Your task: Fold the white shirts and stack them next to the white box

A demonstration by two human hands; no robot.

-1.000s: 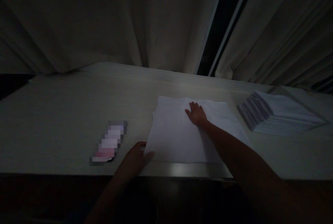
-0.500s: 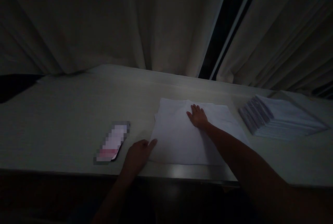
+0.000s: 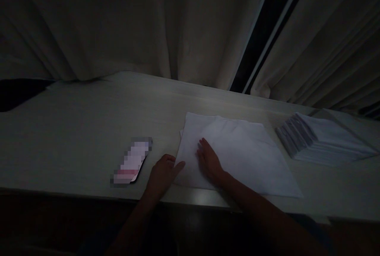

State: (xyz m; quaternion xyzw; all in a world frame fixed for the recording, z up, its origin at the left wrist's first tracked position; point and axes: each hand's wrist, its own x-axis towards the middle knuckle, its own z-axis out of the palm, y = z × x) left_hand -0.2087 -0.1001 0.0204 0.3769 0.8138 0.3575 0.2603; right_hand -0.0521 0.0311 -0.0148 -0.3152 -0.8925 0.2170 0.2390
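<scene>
A white sheet of what looks like folded cloth [image 3: 243, 153] lies flat near the front edge of the table, its far edge slightly wavy. My right hand [image 3: 210, 163] rests on the left part of it, fingers stretched out and angled up to the left. At the cloth's left edge is my left hand [image 3: 164, 172], its thumb on top of the cloth and its fingers loosely bent just beside the edge, apart from the thumb. A corner of another white layer peeks out under the left side.
The pale table [image 3: 89, 129] runs along a wall of curtains [image 3: 118, 22]. Left of my hands lies a phone [image 3: 133, 161] with a blurred, lit screen. A neat stack of white folded items [image 3: 326, 139] stands at the right. The room is dim.
My right hand has slid left and toward me over the cloth, closer to my left hand. The cloth's near right corner now shows. My left hand stays at the left edge.
</scene>
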